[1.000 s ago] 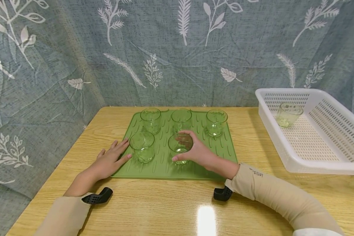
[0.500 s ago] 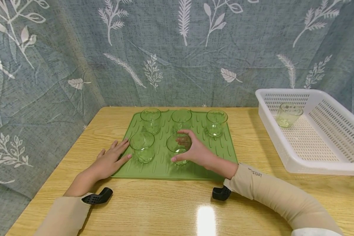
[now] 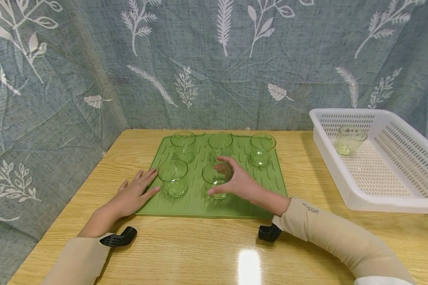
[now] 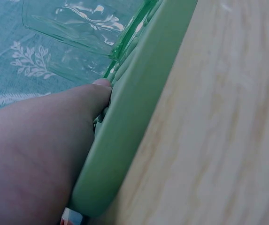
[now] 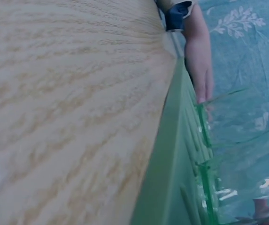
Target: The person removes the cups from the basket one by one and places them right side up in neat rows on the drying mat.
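A green ribbed drying mat (image 3: 196, 208) carries several clear green-tinted drinking glasses, all upright. In the head view my right hand (image 3: 243, 184) curls round the front middle glass (image 3: 214, 181) from the right, thumb at its near side and fingers behind it. My left hand (image 3: 133, 197) lies with spread fingers across the mat's left edge, thumb tip close to the front left glass (image 3: 172, 180). Behind them stand a back left glass (image 3: 183, 147), a back middle glass (image 3: 220, 143) and a back right glass (image 3: 262, 149). The left wrist view shows my thumb (image 4: 92, 96) on the mat's rim.
A white perforated plastic basket (image 3: 356, 200) stands on the right of the wooden table (image 3: 185, 249), with one tilted glass (image 3: 349, 140) inside at the back left. A blue-grey leaf-patterned curtain (image 3: 214, 107) hangs behind the table.
The front middle glass has shifted very slightly left with my right hand round it. Fewer of that hand's fingers show through the glass. My left hand keeps its place.
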`<move>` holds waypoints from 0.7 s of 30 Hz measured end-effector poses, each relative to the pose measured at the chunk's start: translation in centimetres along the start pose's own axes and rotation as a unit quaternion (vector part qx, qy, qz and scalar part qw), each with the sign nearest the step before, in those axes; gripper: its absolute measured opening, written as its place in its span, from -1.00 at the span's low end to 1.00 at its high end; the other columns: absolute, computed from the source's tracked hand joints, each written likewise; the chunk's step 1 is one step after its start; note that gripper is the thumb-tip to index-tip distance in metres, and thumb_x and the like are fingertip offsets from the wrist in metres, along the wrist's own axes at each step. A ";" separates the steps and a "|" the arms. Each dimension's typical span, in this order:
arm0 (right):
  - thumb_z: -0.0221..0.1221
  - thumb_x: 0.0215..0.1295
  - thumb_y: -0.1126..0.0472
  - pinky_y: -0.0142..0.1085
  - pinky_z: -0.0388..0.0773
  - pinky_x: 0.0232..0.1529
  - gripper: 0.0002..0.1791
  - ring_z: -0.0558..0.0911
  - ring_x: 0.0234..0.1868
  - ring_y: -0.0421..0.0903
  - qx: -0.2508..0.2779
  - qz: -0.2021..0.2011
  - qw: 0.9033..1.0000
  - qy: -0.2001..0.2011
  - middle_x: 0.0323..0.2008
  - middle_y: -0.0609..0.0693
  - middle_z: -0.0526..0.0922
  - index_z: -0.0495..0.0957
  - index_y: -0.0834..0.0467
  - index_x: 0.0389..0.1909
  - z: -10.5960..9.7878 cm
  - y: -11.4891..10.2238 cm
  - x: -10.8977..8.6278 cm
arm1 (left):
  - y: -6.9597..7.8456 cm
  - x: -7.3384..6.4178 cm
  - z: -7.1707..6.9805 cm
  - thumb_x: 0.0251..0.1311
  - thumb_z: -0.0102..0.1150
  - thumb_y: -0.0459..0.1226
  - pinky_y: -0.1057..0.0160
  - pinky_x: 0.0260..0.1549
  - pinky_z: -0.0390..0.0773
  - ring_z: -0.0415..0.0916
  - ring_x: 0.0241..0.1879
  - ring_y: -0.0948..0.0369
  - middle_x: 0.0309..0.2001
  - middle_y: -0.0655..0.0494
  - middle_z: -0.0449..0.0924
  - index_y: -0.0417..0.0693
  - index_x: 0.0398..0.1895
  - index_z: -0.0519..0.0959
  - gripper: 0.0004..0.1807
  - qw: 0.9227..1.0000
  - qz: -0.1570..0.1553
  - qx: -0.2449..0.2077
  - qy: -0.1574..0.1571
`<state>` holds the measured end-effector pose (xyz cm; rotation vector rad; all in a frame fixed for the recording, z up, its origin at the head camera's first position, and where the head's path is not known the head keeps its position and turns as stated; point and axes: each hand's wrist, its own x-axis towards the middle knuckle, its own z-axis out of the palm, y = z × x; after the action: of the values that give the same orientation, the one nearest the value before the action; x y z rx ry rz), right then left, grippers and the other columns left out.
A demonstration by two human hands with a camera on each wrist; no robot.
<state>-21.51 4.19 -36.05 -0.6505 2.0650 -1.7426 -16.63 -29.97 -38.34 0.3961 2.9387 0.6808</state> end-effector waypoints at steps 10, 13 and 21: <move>0.53 0.06 0.40 -0.01 0.13 0.50 0.13 0.26 0.50 0.18 -0.014 -0.012 1.000 -0.005 0.48 0.24 0.29 0.05 0.22 0.59 -1.3 -0.6 -0.9 | 0.0 0.1 0.0 0.60 -0.09 0.06 -0.60 0.24 -0.25 -0.28 0.55 -0.34 0.62 -0.24 -0.08 -0.25 0.62 0.08 -0.22 1.000 -0.001 0.003 0.001; 0.54 0.03 0.40 -0.02 0.08 0.51 0.13 0.24 0.51 0.18 -0.006 -0.017 1.000 0.007 0.49 0.26 0.28 0.09 0.19 0.58 -1.9 -1.0 -1.4 | 0.0 0.1 0.1 0.60 -0.09 0.06 -0.61 0.24 -0.25 -0.27 0.55 -0.34 0.62 -0.24 -0.08 -0.25 0.62 0.08 -0.23 1.000 -0.001 0.003 0.001; 0.53 0.08 0.39 0.02 0.07 0.51 0.07 0.21 0.52 0.24 0.003 -0.049 0.999 0.017 0.48 0.26 0.26 0.12 0.22 0.56 -3.6 -2.3 -2.9 | 0.0 0.2 0.1 0.60 -0.10 0.06 -0.60 0.25 -0.28 -0.30 0.55 -0.34 0.62 -0.25 -0.09 -0.26 0.62 0.07 -0.22 1.000 -0.001 -0.002 0.002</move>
<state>-20.80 8.43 -33.22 -0.7364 2.0811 -1.8240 -16.81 -29.88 -38.42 0.3932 2.9402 0.6871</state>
